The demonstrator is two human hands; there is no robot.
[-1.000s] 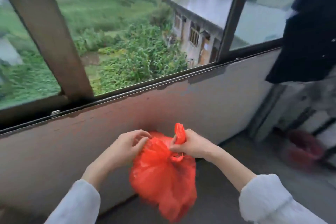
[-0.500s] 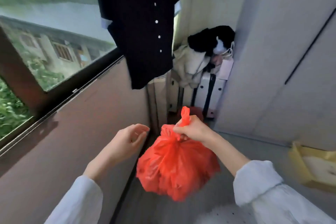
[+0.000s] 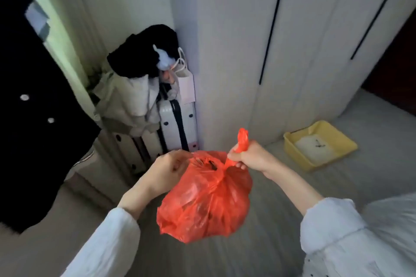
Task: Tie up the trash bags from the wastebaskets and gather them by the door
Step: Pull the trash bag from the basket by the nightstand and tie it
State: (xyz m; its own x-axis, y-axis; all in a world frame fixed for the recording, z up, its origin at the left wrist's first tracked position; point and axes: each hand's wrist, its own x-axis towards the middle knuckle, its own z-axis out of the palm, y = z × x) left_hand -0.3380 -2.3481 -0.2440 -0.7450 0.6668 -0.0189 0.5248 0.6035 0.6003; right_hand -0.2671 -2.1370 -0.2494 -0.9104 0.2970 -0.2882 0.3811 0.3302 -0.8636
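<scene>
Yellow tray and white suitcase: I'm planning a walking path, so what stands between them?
The head view shows a white wardrobe corner between the yellow tray and white suitcase.

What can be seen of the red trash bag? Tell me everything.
The red trash bag is thin, glossy, crinkled plastic, slightly see-through, with dark shapes showing inside. It is full and rounded, hanging in the air above the floor, touching nothing below. Its top is gathered into a twisted neck; the right hand grips one handle strip, whose end sticks up above the fist. The left hand holds the other side of the mouth with curled fingers. No finished knot shows.
</scene>
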